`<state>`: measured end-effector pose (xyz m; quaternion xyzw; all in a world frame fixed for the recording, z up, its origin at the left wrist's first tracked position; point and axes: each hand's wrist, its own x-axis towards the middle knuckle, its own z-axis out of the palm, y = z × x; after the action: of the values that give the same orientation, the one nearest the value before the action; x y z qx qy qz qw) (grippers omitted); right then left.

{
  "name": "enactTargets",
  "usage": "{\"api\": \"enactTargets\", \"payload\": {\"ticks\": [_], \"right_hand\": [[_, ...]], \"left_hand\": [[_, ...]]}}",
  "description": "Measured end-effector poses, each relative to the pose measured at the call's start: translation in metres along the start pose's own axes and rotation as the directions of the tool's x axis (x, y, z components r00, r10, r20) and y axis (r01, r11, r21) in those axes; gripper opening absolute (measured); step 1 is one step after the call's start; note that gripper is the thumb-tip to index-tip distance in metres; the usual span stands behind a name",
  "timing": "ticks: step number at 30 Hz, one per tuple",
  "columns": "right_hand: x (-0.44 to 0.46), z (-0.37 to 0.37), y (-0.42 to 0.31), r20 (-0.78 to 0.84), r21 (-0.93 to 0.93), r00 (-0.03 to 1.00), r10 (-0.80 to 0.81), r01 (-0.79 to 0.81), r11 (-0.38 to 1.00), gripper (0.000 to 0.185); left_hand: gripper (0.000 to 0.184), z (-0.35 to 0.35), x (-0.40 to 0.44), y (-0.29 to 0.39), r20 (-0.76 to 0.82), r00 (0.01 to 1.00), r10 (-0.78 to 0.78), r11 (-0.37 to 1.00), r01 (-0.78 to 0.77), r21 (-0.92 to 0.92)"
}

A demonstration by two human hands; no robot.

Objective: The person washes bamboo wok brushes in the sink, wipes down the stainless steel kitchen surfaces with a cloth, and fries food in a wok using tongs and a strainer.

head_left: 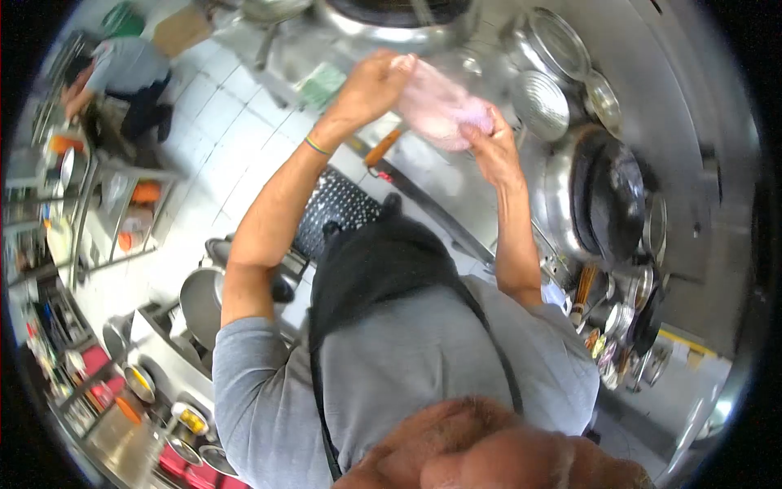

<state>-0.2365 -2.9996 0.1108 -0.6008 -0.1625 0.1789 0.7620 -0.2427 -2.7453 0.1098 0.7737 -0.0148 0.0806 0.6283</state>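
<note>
A pale pink cloth [436, 102] is stretched between my two hands above the steel counter. My left hand [376, 85] pinches its upper left end. At the lower right end, my right hand [495, 148] grips the cloth, thumb on top. Just below the cloth, an orange-handled tool [383, 148] lies by the counter's front edge. A green pad [322, 85] is near my left wrist. A perforated steel strainer [540, 106] sits to the right of my right hand.
A large wok [615, 200] stands on a round steel burner at the right, with pans and ladles below it. Another burner [399, 37] is at the top. At the far left a person [134, 69] bends near shelves [122, 171]. Pots [199, 301] stand behind my left arm.
</note>
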Motion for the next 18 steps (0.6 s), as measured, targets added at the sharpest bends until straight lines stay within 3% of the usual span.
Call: {"api": "enactTargets", "payload": {"ticks": [2, 3, 5, 6, 8, 10, 11, 13, 15, 18], "right_hand": [[-0.012, 0.047, 0.007, 0.084, -0.166, 0.996, 0.036, -0.022, 0.986, 0.047], [-0.017, 0.062, 0.026, 0.093, -0.274, 0.994, 0.055, -0.028, 0.961, 0.046], [-0.033, 0.104, 0.031, 0.159, -0.452, 0.978, 0.132, -0.047, 0.891, 0.041], [-0.037, 0.109, 0.049, 0.297, -0.683, 0.949, 0.107, 0.133, 0.718, 0.04], [-0.045, 0.134, 0.052, 0.501, -0.724, 0.863, 0.06, 0.38, 0.576, 0.045], [-0.041, 0.16, 0.052, 0.372, -0.729, 0.92, 0.128, 0.204, 0.653, 0.049], [-0.038, 0.174, 0.052, 0.3, -0.723, 0.939, 0.169, 0.108, 0.683, 0.051], [-0.028, 0.201, 0.049, 0.32, -0.773, 0.923, 0.212, 0.125, 0.622, 0.054], [-0.01, 0.211, 0.067, 0.479, -0.787, 0.84, 0.254, 0.284, 0.547, 0.056], [-0.019, 0.232, 0.092, 0.447, -0.441, 0.85, 0.279, -0.062, 0.895, 0.05]], "left_hand": [[0.045, -0.052, -0.031, -0.013, -0.248, 0.968, -0.042, 0.994, 0.065, 0.084], [0.047, -0.074, -0.053, 0.001, -0.173, 0.968, -0.183, 0.968, 0.147, -0.204], [0.047, -0.102, -0.089, 0.012, -0.138, 0.966, -0.219, 0.735, 0.07, -0.675], [0.047, -0.113, -0.105, 0.016, -0.122, 0.97, -0.209, 0.534, 0.009, -0.845], [0.045, -0.131, -0.135, 0.016, -0.09, 0.972, -0.217, 0.463, 0.021, -0.886], [0.044, -0.139, -0.158, 0.004, -0.08, 0.971, -0.224, 0.403, 0.018, -0.915], [0.046, -0.142, -0.165, -0.001, -0.129, 0.973, -0.192, 0.447, -0.031, -0.894], [0.049, -0.151, -0.179, 0.0, -0.084, 0.987, -0.138, 0.418, -0.019, -0.908], [0.051, -0.157, -0.191, 0.003, -0.056, 0.994, -0.093, 0.4, -0.014, -0.917], [0.052, -0.167, -0.203, 0.004, -0.059, 0.995, -0.077, 0.423, -0.021, -0.906]]}}
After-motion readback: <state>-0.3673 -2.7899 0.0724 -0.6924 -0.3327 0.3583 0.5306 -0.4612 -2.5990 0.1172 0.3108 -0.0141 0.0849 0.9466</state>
